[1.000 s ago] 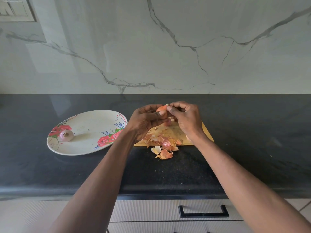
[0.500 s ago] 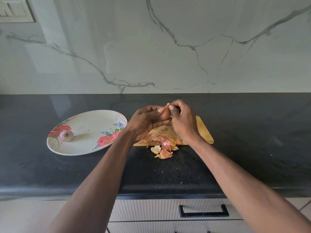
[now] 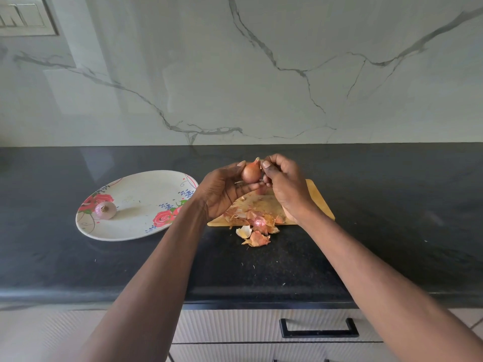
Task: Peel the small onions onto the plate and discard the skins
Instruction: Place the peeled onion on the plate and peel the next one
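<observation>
Two hands are working one small unpeeled onion (image 3: pixel 251 173) above the cutting board (image 3: pixel 317 202): left hand (image 3: pixel 222 190) cupping it, right hand (image 3: pixel 283 182) pinching its tip skin (no readable writing anywhere).

Both forearms are bare from the bottom edge of the view up to the wrists, with no sleeve showing on either. The left hand (image 3: pixel 222 189) wears no glove, ring or watch that can be seen. The right hand (image 3: pixel 285 184) is likewise bare, and its thumbnail, at the end nearest the left hand, is short and unpainted.
</observation>
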